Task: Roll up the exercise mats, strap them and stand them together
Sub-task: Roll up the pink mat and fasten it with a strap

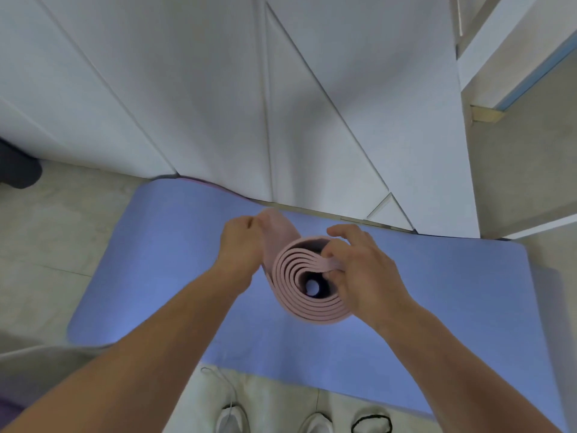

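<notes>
- Two mats: one pink mat (292, 304), rolled, at the centre; one blue mat (162, 260), flat, stretching from 9 to 3 o'clock.
- Two hands: the left hand (242, 245) at 10 o'clock of the roll, the right hand (365, 270) at 3 o'clock of it.
- Two white shoes at 6 o'clock: a left shoe (232, 421) and a right shoe (315, 425).
- One black loop (371, 424) at 5 o'clock.
- One white cord (223, 382) at 6 o'clock, just above the left shoe.
- One dark object (18, 170) at 9 o'clock.

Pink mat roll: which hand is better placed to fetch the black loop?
Probably the right hand: the black loop lies on its side, while the left hand holds the outer flap of the pink mat roll.
</notes>
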`<state>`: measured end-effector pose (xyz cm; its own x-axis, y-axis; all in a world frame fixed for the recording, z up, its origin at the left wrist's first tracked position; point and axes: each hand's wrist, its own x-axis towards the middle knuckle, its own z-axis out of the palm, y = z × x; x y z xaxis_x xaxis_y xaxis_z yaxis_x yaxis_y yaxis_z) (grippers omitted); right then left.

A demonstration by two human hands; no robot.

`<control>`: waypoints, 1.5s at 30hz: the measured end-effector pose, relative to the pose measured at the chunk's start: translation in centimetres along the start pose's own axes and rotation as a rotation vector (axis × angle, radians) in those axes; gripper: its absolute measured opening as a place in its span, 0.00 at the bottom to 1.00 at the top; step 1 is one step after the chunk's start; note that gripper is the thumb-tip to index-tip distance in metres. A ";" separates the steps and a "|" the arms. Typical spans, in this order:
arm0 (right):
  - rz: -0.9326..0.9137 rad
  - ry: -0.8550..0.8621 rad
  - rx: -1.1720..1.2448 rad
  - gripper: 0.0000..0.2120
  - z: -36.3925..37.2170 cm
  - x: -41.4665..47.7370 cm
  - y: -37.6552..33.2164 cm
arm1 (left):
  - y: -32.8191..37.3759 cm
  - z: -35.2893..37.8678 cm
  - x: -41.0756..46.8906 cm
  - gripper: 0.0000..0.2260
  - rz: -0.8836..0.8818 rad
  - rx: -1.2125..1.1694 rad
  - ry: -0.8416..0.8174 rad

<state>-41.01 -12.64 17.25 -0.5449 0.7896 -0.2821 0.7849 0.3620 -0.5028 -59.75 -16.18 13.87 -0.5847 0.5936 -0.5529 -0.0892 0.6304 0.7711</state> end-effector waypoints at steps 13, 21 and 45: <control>0.110 0.280 0.345 0.25 3.2 0.6 4.1 | -0.9 4.5 -3.3 0.21 0.315 0.295 -0.473; 0.179 0.358 0.437 0.22 3.0 -2.7 8.9 | 0.6 9.9 -4.4 0.26 0.332 0.333 -0.623; 1.389 0.470 1.025 0.16 41.1 -26.6 43.1 | -32.1 42.7 -5.8 0.45 1.455 1.734 -0.979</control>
<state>-4.77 -38.42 -30.49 0.5553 0.3441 -0.7571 -0.0289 -0.9018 -0.4311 -19.09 -18.49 -21.14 0.7488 0.4717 -0.4657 0.5689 -0.8178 0.0864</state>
